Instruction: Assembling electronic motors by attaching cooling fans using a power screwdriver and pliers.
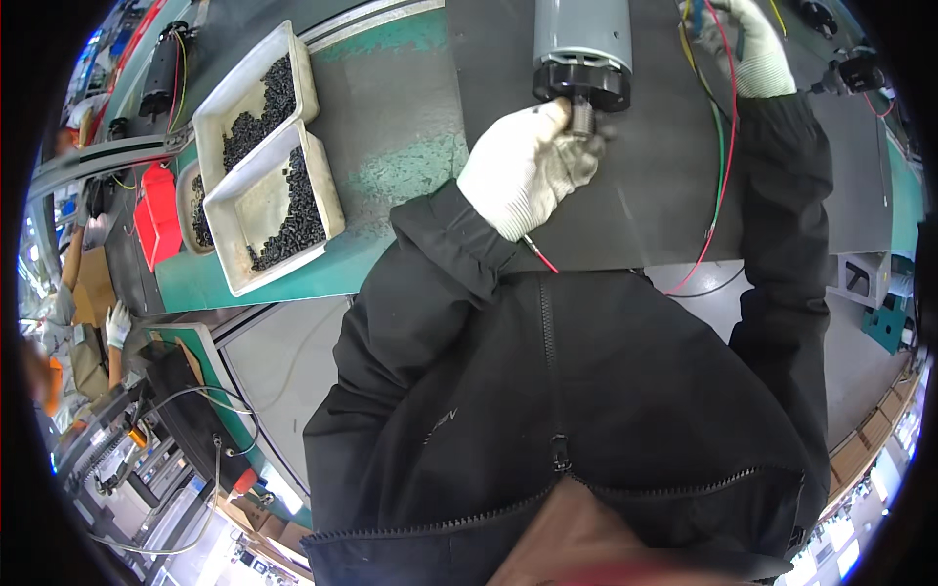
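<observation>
A grey cylindrical motor [583, 34] with a black end cap lies at the top middle, its ridged metal shaft [582, 119] pointing toward me. My left hand [532, 166], in a white glove, is closed around this shaft, thumb against its side and fingers curled beneath. From under the left palm pokes a short thin piece with a red end [543, 258]; the rest of it is hidden. At the upper right my right hand [757, 54], gloved too, pinches thin wires. A red wire [731, 127] and a green wire [721, 156] run down from there over the dark mat to the table edge.
Two white bins [327, 186] of small black parts stand on the left, beside a smaller tray [191, 210] and a red bin [158, 217]. Another black motor [159, 73] lies at the far left; a dark device [855, 73] sits far right. A co-worker's gloved hand [118, 324] shows at left.
</observation>
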A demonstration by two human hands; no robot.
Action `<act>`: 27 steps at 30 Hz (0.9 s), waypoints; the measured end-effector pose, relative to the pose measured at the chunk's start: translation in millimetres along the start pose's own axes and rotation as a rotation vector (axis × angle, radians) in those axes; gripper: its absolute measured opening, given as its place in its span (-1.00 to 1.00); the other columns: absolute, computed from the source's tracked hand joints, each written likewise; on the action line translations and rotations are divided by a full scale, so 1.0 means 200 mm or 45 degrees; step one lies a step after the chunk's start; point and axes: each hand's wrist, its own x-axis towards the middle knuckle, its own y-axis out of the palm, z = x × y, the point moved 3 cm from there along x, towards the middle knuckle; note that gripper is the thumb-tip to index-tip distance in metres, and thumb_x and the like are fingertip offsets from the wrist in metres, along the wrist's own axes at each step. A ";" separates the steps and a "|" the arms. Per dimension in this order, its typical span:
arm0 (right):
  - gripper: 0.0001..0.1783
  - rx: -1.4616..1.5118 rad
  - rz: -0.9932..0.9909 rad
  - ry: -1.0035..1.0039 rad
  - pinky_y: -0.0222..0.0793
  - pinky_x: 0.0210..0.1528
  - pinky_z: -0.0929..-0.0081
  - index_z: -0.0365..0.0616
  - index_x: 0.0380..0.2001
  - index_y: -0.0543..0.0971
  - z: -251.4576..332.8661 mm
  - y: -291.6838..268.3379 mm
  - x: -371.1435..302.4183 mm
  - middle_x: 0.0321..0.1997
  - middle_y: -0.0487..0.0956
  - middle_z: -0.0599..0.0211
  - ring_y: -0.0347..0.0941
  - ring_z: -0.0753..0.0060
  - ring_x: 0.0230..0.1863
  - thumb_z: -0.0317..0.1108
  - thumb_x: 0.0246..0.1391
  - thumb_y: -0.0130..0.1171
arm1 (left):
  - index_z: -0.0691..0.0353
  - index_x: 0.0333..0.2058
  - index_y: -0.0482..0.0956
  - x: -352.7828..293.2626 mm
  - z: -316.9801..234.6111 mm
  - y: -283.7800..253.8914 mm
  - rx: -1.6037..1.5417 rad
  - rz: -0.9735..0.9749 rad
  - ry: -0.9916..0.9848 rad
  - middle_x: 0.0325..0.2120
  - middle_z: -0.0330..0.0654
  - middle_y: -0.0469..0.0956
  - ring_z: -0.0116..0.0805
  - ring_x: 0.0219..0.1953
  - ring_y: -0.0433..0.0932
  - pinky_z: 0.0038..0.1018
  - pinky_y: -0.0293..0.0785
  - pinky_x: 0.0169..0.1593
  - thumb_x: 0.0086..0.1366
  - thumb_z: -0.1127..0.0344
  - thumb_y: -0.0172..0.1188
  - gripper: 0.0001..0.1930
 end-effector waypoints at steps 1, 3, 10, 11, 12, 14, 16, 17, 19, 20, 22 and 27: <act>-0.76 0.163 0.242 0.138 0.45 -0.38 0.45 -0.12 -0.19 0.44 -0.06 -0.11 0.05 -0.48 0.51 0.30 0.50 0.36 -0.46 -0.37 0.02 0.03 | 0.50 -0.04 0.41 0.01 0.01 0.04 -0.005 0.009 -0.003 -0.24 -0.04 0.54 -0.48 -0.29 0.49 -0.60 0.48 -0.25 0.32 0.15 0.17 -0.54; -0.72 0.456 0.168 0.408 0.49 -0.26 0.29 -0.14 -0.18 0.47 -0.21 -0.05 0.07 -0.46 0.54 0.23 0.54 0.23 -0.38 -0.32 0.00 0.04 | 0.49 -0.07 0.45 -0.07 -0.07 0.12 1.123 -0.418 0.195 -0.32 -0.08 0.58 -0.53 -0.43 0.52 -0.62 0.48 -0.37 0.32 0.22 0.16 -0.61; -0.60 0.556 0.428 0.432 0.47 -0.15 0.17 -0.17 -0.09 0.48 -0.21 0.04 0.06 -0.19 0.57 0.17 0.54 0.14 -0.22 -0.24 -0.01 0.09 | 0.31 -0.52 0.50 -0.10 -0.25 0.19 2.089 -0.815 1.158 -0.77 -0.07 0.42 -0.35 -0.73 0.44 -0.40 0.32 -0.61 0.25 0.36 0.15 -0.81; -0.59 0.620 0.503 0.495 0.47 -0.14 0.17 -0.16 -0.07 0.48 -0.22 0.02 0.09 -0.20 0.57 0.17 0.54 0.15 -0.22 -0.24 0.00 0.09 | 0.32 -0.53 0.49 -0.06 -0.35 0.27 2.100 -0.866 1.133 -0.76 -0.04 0.43 -0.24 -0.73 0.45 -0.36 0.34 -0.60 0.24 0.37 0.15 -0.81; -0.58 0.633 0.491 0.479 0.48 -0.14 0.22 -0.17 -0.05 0.48 -0.16 0.03 0.08 -0.21 0.57 0.18 0.54 0.16 -0.21 -0.26 0.00 0.10 | 0.33 -0.53 0.48 0.04 -0.43 0.27 1.929 -0.788 1.453 -0.74 -0.01 0.45 -0.15 -0.72 0.47 -0.33 0.35 -0.59 0.24 0.33 0.14 -0.79; -0.53 0.519 0.358 0.543 0.47 -0.07 0.20 -0.18 0.01 0.48 -0.25 -0.12 0.19 -0.11 0.56 0.13 0.52 0.14 -0.11 -0.27 -0.01 0.14 | 0.30 -0.46 0.50 0.24 -0.57 0.37 2.448 -0.764 1.348 -0.67 0.01 0.52 -0.05 -0.67 0.51 -0.25 0.38 -0.57 0.28 0.22 0.06 -0.74; -0.56 0.669 0.575 0.508 0.48 -0.08 0.14 -0.20 0.00 0.44 -0.25 0.00 0.17 -0.15 0.56 0.13 0.53 0.14 -0.14 -0.18 0.09 0.06 | 0.33 -0.31 0.55 0.63 -0.64 0.21 3.047 -0.560 1.584 -0.58 0.09 0.56 0.18 -0.52 0.54 -0.15 0.51 -0.39 0.31 0.01 0.00 -0.57; -0.61 0.714 0.509 0.569 0.49 -0.13 0.15 -0.23 -0.08 0.46 -0.24 0.00 0.14 -0.22 0.56 0.14 0.53 0.15 -0.21 -0.23 0.08 0.10 | 0.32 -0.18 0.55 0.68 -0.65 0.26 2.348 -0.778 0.983 -0.41 0.23 0.56 0.28 -0.27 0.54 -0.10 0.48 -0.15 0.32 -0.10 -0.07 -0.48; -0.58 0.666 0.459 0.436 0.49 -0.15 0.17 -0.24 -0.06 0.45 -0.26 0.08 0.10 -0.26 0.55 0.18 0.53 0.18 -0.24 -0.23 0.05 0.12 | 0.20 -0.09 0.54 0.72 -0.65 0.22 2.406 -0.593 0.957 -0.25 0.31 0.53 0.24 -0.13 0.51 -0.09 0.41 -0.03 0.31 -0.17 -0.10 -0.46; -0.57 0.646 0.423 0.386 0.48 -0.15 0.18 -0.23 -0.05 0.44 -0.28 0.06 0.08 -0.28 0.55 0.20 0.53 0.19 -0.25 -0.22 0.05 0.13 | 0.24 -0.09 0.54 0.74 -0.63 0.21 2.542 -0.580 1.011 -0.24 0.29 0.53 0.19 -0.13 0.52 -0.12 0.43 -0.04 0.28 -0.18 -0.05 -0.44; -0.55 0.578 0.394 0.324 0.47 -0.18 0.22 -0.19 -0.04 0.42 -0.25 0.04 0.02 -0.32 0.53 0.25 0.52 0.25 -0.28 -0.24 0.00 0.18 | 0.34 -0.09 0.51 0.66 -0.59 0.29 2.330 -0.662 1.017 -0.21 0.24 0.54 0.11 -0.14 0.55 -0.17 0.45 -0.05 0.21 -0.16 0.10 -0.40; -0.44 0.288 0.558 -0.216 0.44 -0.14 0.32 -0.30 -0.02 0.37 0.12 0.09 -0.30 -0.22 0.51 0.10 0.50 0.26 -0.25 -0.33 -0.13 0.22 | 0.46 0.09 0.32 0.02 -0.44 0.70 1.874 -0.316 1.390 -0.07 0.09 0.50 -0.10 -0.06 0.53 -0.34 0.47 0.01 -0.07 0.18 0.45 -0.22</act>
